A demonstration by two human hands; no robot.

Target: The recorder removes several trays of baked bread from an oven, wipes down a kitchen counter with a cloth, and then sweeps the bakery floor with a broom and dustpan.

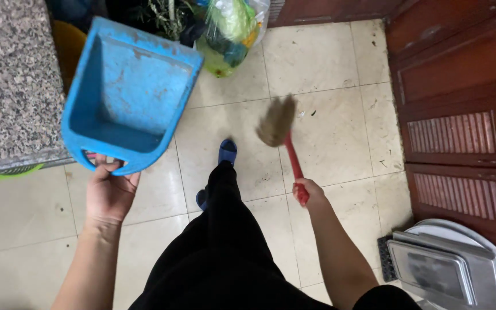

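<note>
Two tools fill your hands: your left hand [109, 192] curls round the blue dustpan [127, 95] handle, tipped mouth-up, while right of it your right hand [307, 191] clenches the red-handled broom [282, 135], bristles floorward.

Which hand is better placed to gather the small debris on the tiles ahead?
Right, probably. The right hand grips the red-handled broom, bristles near the specks. The left hand holds the blue dustpan raised.
</note>
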